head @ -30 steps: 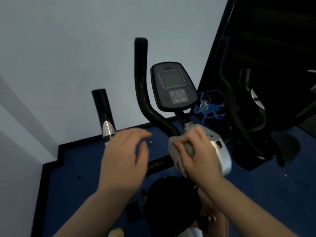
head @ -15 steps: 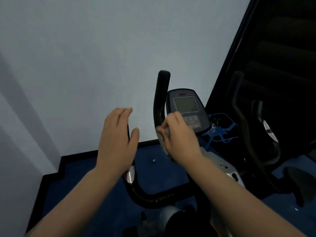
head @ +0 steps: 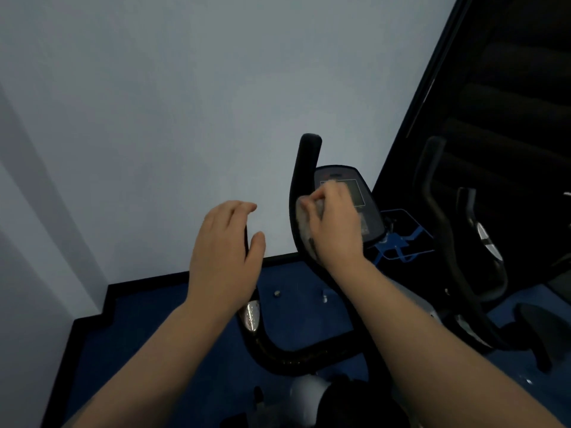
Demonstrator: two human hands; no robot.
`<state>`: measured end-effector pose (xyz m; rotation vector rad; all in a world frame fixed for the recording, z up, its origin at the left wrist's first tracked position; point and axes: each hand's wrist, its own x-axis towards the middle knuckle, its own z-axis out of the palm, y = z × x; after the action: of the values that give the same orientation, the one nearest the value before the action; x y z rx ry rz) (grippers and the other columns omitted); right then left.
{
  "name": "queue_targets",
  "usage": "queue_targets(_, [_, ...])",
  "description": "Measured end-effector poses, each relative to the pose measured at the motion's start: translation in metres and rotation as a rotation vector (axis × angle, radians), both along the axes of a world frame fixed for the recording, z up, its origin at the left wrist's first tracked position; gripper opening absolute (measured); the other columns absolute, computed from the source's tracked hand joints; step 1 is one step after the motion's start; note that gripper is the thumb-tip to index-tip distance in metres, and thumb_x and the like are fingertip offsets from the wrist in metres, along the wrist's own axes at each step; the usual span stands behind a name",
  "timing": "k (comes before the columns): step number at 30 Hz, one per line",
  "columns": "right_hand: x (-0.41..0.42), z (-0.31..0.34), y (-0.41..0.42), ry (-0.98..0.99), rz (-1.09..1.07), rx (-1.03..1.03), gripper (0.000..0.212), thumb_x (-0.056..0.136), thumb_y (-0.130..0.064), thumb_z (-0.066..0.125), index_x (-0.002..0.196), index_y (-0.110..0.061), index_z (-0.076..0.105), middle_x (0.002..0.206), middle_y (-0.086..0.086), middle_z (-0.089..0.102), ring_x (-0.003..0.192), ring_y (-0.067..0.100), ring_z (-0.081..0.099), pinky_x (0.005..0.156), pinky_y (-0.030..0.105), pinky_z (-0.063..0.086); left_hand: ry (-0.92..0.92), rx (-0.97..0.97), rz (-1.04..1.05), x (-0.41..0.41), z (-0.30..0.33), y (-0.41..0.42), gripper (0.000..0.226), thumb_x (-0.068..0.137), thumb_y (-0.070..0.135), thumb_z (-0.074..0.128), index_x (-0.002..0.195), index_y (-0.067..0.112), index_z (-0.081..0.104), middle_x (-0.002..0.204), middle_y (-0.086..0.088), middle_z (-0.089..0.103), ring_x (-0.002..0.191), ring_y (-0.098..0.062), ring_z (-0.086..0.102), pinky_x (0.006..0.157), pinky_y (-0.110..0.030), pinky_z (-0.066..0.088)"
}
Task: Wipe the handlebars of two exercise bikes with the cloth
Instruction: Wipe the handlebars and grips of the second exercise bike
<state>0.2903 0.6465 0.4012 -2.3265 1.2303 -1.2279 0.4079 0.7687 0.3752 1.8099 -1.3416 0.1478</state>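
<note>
The near exercise bike has a black U-shaped handlebar (head: 290,355). Its right upright (head: 304,162) rises beside the console (head: 366,208). My right hand (head: 335,227) presses a pale cloth (head: 304,225) around that upright, about midway up. My left hand (head: 224,257) hovers open in front of the left upright, hiding most of it; only the silver sensor patch (head: 251,316) shows below. A second bike's black handlebar (head: 432,193) stands at the right.
A pale wall fills the left and top. Blue carpet (head: 154,350) with a black skirting edge lies below. A blue wire bottle holder (head: 400,239) sits behind the console. Dark stair-like shapes are at the far right.
My right hand has slid the cloth from the base of the right upright up to its middle. My left hand rose in front of the left upright. The view tilted upward.
</note>
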Motion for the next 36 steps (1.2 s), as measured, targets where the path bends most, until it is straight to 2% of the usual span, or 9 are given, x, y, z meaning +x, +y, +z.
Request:
queue_targets(4, [-0.027,0.055,-0.016,-0.409,-0.077,-0.081,0.014,0.085,-0.023,0.065,0.082,-0.017,0.052,0.09,0.002,0.054,0.074,-0.004,0.047,0.071,0.01,0.038,-0.002,0.008,-0.004,0.002,0.001,0.002,0.038,0.092,0.021,0.05,0.129,0.016,0.049,0.129,0.002,0.049,0.123,-0.012,0.038,0.105,-0.026,0.031])
queue_targets(8, [-0.01,0.095,-0.022,-0.229,0.12,-0.194,0.008,0.082,-0.02,0.068,0.083,-0.018,0.061,0.098,-0.002,0.051,0.082,-0.013,0.048,0.075,0.003,0.036,0.0,-0.001,-0.001,0.0,0.001,0.003,0.037,0.091,0.022,0.05,0.128,0.016,0.05,0.128,0.002,0.05,0.121,-0.012,0.039,0.104,-0.027,0.033])
queue_targets(11, [0.011,0.085,-0.028,-0.068,0.178,-0.164,0.005,0.081,-0.02,0.07,0.086,-0.017,0.07,0.094,-0.006,0.05,0.083,-0.004,0.051,0.078,0.014,0.042,-0.026,0.021,-0.004,0.004,0.004,0.004,0.037,0.091,0.023,0.05,0.128,0.016,0.051,0.128,0.002,0.052,0.121,-0.014,0.041,0.103,-0.027,0.033])
queue_targets(15, [-0.011,0.06,-0.03,-0.106,0.1,-0.189,0.007,0.08,-0.016,0.072,0.087,-0.015,0.073,0.087,0.001,0.06,0.08,0.007,0.057,0.074,0.004,0.039,-0.03,0.039,-0.019,0.009,0.007,0.005,0.038,0.092,0.024,0.049,0.129,0.018,0.051,0.128,0.003,0.052,0.12,-0.013,0.042,0.102,-0.026,0.033])
queue_targets(23, [0.013,0.048,-0.019,-0.421,0.124,-0.022,0.013,0.081,-0.019,0.069,0.08,-0.023,0.056,0.089,0.0,0.063,0.083,0.005,0.057,0.074,0.013,0.042,-0.03,0.029,-0.009,0.008,0.004,0.003,0.037,0.091,0.024,0.05,0.127,0.017,0.051,0.125,0.003,0.052,0.118,-0.013,0.041,0.098,-0.027,0.036])
queue_targets(27, [-0.004,0.006,-0.005,-0.18,0.184,0.036,0.012,0.081,-0.011,0.069,0.08,-0.016,0.058,0.084,-0.001,0.06,0.077,0.003,0.053,0.068,0.006,0.038,-0.038,0.024,0.005,0.005,0.002,0.0,0.037,0.091,0.023,0.05,0.127,0.016,0.051,0.125,0.001,0.052,0.117,-0.013,0.04,0.098,-0.026,0.035])
queue_targets(29, [-0.023,0.008,-0.001,-0.024,0.242,0.128,0.016,0.081,-0.014,0.07,0.076,-0.021,0.057,0.078,-0.005,0.061,0.077,0.003,0.055,0.069,0.011,0.041,-0.039,0.022,0.012,0.005,0.0,-0.001,0.036,0.091,0.023,0.051,0.126,0.016,0.051,0.124,0.001,0.052,0.117,-0.014,0.04,0.096,-0.025,0.034])
queue_targets(33, [-0.018,0.051,-0.004,-0.059,0.219,-0.102,0.009,0.085,-0.021,0.065,0.09,-0.018,0.059,0.096,-0.002,0.059,0.086,0.01,0.057,0.075,0.025,0.046,-0.038,0.007,0.016,0.004,0.0,0.0,0.036,0.09,0.023,0.049,0.125,0.016,0.052,0.122,0.001,0.053,0.116,-0.013,0.041,0.095,-0.025,0.035])
queue_targets(36, [0.011,0.055,-0.008,0.07,0.165,-0.281,0.01,0.087,-0.022,0.063,0.096,-0.019,0.062,0.11,0.003,0.047,0.083,0.015,0.055,0.064,0.032,0.05,-0.047,0.016,0.013,0.006,0.001,0.001,0.036,0.09,0.021,0.051,0.126,0.016,0.052,0.123,0.0,0.054,0.117,-0.014,0.041,0.097,-0.029,0.038])
